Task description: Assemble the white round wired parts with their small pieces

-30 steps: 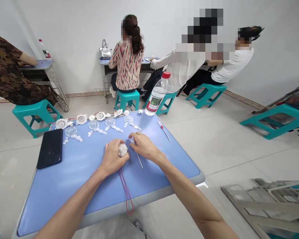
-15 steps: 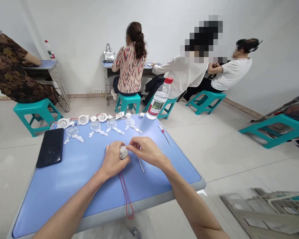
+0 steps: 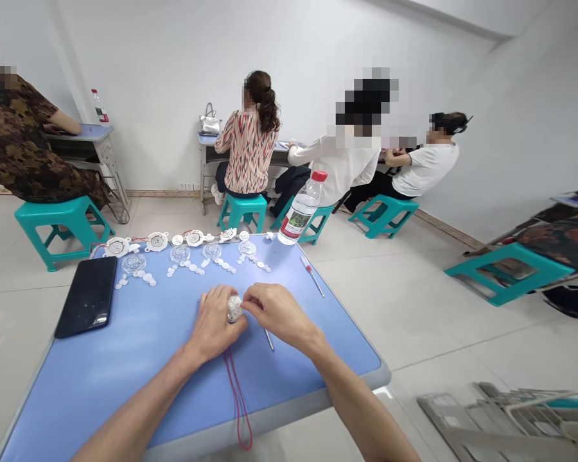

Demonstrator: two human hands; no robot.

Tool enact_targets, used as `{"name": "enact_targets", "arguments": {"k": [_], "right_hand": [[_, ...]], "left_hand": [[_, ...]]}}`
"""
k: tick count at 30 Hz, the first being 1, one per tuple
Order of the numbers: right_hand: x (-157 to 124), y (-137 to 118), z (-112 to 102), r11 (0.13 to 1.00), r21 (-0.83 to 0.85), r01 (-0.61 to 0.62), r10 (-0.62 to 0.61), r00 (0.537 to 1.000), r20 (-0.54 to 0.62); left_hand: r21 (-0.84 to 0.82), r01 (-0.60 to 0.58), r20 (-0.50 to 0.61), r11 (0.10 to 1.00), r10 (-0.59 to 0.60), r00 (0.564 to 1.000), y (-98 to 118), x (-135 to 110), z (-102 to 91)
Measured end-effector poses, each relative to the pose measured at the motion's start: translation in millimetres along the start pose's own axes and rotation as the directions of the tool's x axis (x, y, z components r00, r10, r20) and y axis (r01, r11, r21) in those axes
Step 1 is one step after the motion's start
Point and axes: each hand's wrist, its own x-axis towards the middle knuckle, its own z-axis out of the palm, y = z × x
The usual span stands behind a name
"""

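My left hand point(image 3: 216, 321) is closed around a small round clear-and-white plastic piece point(image 3: 234, 309), holding it against the table. The fingertips of my right hand point(image 3: 275, 313) are pinched together at the piece's right edge; whatever lies between them is too small to make out. From under my right hand sticks the thin metal shaft point(image 3: 268, 340) of a tool, its other end hidden. A loop of red wire point(image 3: 236, 401) runs out below my left hand and hangs over the table's front edge.
Along the blue table's point(image 3: 183, 410) far edge lie white round parts with red wires point(image 3: 157, 241), clear discs point(image 3: 133, 264) and small white pieces. A black phone point(image 3: 87, 297) is at left, a water bottle point(image 3: 298, 215) at far right, a screwdriver point(image 3: 313, 276) nearby. Several people sit beyond.
The view has tilted up slightly, so the table appears lower. My right fingertips have come closer together at the piece's edge; my left hand keeps its hold.
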Motion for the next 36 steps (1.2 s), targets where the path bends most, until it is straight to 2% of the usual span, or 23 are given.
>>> {"name": "enact_targets", "arguments": {"k": [4,9,17,27,32,36], "right_hand": [[-1,-7,-2,0.982,-0.188,0.032,-0.025,0.999,0.041],[-3,-9,-1,0.904,-0.409,0.123,-0.094,0.992,0.090],[-7,-2,6,0.849,-0.488,0.202,-0.179,0.979,0.094],[-7,3,4,0.907,-0.337,0.252,-0.259,0.966,0.027],[-6,7,0,0.962,-0.097,0.253,-0.254,0.967,0.006],[-3,11,-2,0.966,0.104,0.236,-0.236,0.972,-0.009]], "left_hand": [[0.002,-0.002,-0.010,1.000,0.002,1.000,-1,0,1.2],[0.007,0.007,-0.008,1.000,-0.007,1.000,-2,0,4.1],[0.000,-0.004,0.005,1.000,0.004,1.000,-1,1,4.7],[-0.003,-0.002,0.015,1.000,0.002,1.000,0,-1,3.3],[-0.010,0.006,0.020,1.000,-0.006,1.000,2,-1,2.2],[-0.022,0.016,0.032,1.000,-0.016,0.999,3,-1,0.7]]}}
